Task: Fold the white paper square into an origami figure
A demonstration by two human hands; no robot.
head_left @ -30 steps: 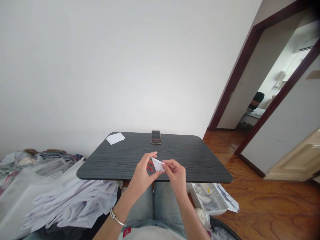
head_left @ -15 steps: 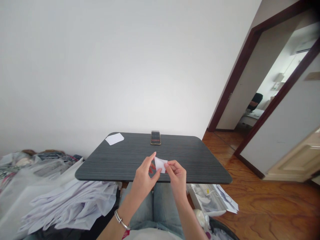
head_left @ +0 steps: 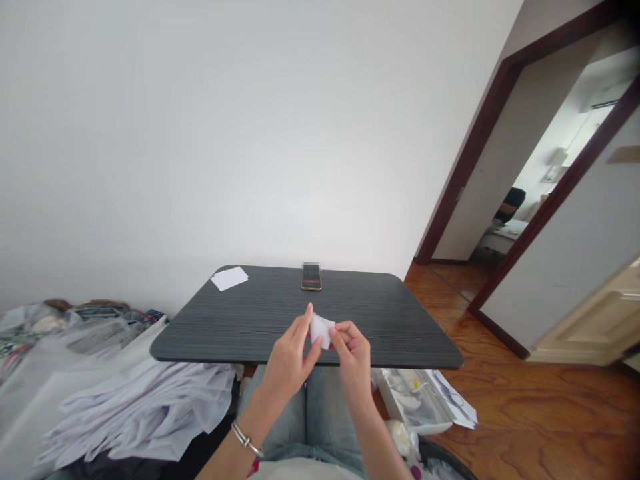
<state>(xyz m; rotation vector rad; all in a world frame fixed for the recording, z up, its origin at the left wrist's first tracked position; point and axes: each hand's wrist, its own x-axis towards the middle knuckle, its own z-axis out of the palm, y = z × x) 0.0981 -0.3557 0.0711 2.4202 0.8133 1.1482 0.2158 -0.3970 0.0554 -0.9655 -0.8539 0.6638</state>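
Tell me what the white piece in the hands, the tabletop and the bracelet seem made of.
White piece: probably paper, matte; it looks thin with straight edges. Tabletop: perhaps laminate, dull dark grey; fine grain-like lines show, so real wood is possible. Bracelet: likely metal, polished, given its silvery shine.

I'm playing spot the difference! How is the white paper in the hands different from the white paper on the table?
The held paper is in the left hand and right hand; the table paper lies near the far left corner of the table. The held paper looks smaller than the table paper. The held paper looks bent; the table paper looks flat. Both are white.
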